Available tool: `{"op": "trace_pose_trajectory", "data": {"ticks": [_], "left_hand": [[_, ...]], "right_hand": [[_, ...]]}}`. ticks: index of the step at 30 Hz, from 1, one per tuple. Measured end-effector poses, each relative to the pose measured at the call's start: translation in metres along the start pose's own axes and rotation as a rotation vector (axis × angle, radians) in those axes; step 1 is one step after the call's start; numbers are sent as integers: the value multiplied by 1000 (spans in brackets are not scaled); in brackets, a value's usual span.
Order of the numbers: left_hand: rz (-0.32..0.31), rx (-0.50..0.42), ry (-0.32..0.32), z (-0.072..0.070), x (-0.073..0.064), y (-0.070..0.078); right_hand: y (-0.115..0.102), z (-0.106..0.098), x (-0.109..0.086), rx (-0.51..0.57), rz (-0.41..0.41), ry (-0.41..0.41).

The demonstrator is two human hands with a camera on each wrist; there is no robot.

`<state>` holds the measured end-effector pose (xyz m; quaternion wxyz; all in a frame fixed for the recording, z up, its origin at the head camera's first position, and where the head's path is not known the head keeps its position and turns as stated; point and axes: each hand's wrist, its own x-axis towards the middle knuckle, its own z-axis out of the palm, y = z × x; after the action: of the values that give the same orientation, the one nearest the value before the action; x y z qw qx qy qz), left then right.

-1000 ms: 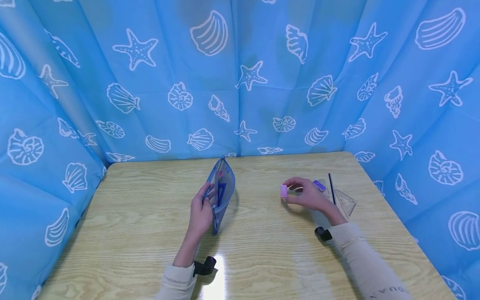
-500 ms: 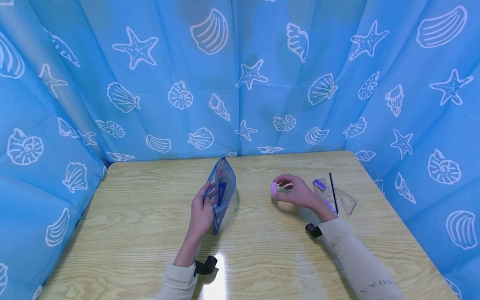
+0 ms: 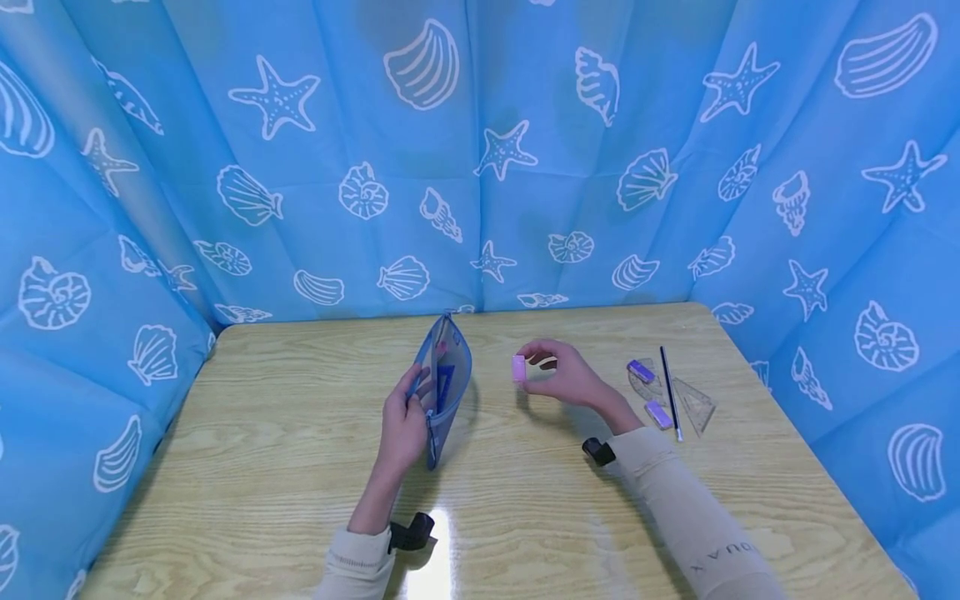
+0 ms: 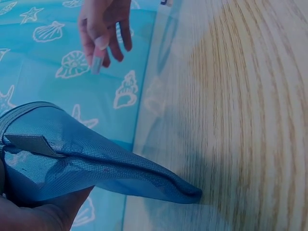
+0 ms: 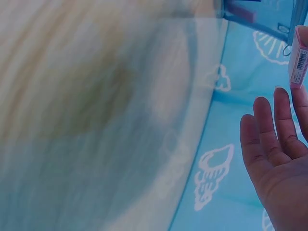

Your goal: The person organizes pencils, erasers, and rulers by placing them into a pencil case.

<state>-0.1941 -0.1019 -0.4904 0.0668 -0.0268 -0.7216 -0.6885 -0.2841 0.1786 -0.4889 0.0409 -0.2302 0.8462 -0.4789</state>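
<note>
Left hand [image 3: 401, 425] grips the open blue mesh zip pouch [image 3: 446, 379]; right hand [image 3: 566, 379] pinches a small pink rectangular eraser [image 3: 518, 368] beside it.

Hidden, cropped and blurred parts

In the right wrist view the bench [image 5: 72, 96] is smeared by blur, and the pink eraser [image 5: 299, 55] is cut by the right edge, its barcode too small to be read. In the left wrist view the left hand [image 4: 33, 214] is cropped at the corner. The contents of the mesh pouch [image 3: 444, 379] are veiled by its fabric and cannot be told apart.
</note>
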Motion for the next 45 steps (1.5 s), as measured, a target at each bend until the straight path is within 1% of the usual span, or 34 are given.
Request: {"op": "trace_pose_trajectory", "data": {"ticks": [7, 14, 20, 26, 30, 37, 42, 45], "left_hand": [[2, 7, 0, -1, 1, -1], [-4, -8, -10, -1, 1, -1], [-8, -13, -14, -1, 1, -2], [0, -7, -16, -1, 0, 0], [-1, -4, -8, 0, 0, -1], [-10, 24, 9, 0, 1, -1], [-10, 9, 2, -1, 1, -1], [-11, 2, 1, 0, 1, 0]], "right_hand": [[-11, 7, 15, 26, -8, 6], [-19, 14, 27, 33, -17, 3], [-23, 19, 34, 48, -50, 5], [-29, 21, 40, 35, -59, 5], [-35, 24, 45, 30, -83, 5], [-46, 30, 55, -20, -106, -18], [-53, 34, 60, -59, -125, -24], [-55, 37, 62, -63, -135, -28]]}}
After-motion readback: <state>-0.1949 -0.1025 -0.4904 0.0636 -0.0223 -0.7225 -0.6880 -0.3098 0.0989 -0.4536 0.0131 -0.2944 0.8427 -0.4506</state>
